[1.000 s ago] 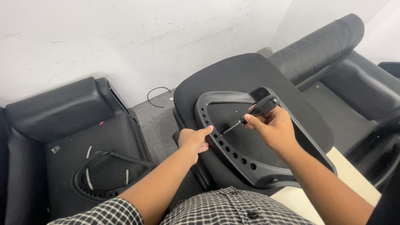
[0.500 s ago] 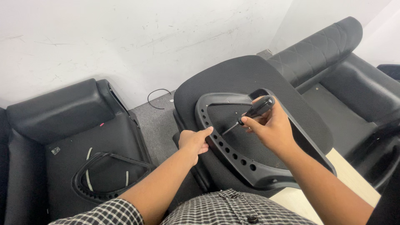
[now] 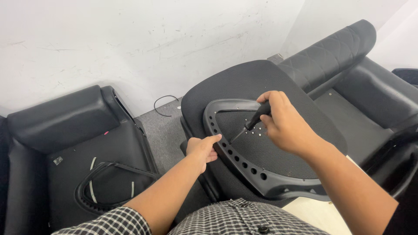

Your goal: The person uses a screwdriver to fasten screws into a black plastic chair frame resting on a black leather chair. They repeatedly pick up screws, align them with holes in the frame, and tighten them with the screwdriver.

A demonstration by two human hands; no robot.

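A black mesh chair seat [image 3: 244, 82] lies upside down in front of me, with a black plastic frame [image 3: 244, 167] with a row of holes resting on it. My right hand [image 3: 283, 124] grips a black-handled screwdriver [image 3: 254, 118], whose tip points down at the left rim of the frame. My left hand [image 3: 202, 150] rests against the frame's left edge, with the thumb on the rim and the fingers curled below it.
A black padded chair part [image 3: 65, 117] lies on the floor at left with another plastic frame [image 3: 109, 187] on it. More black cushioned parts [image 3: 348, 56] stand at right. A black cable [image 3: 163, 104] lies by the white wall. A pale board [image 3: 318, 215] shows below the frame.
My right hand has moved left and down with the screwdriver, bringing its tip onto the frame's left rim. My left hand has stayed on the frame's edge.
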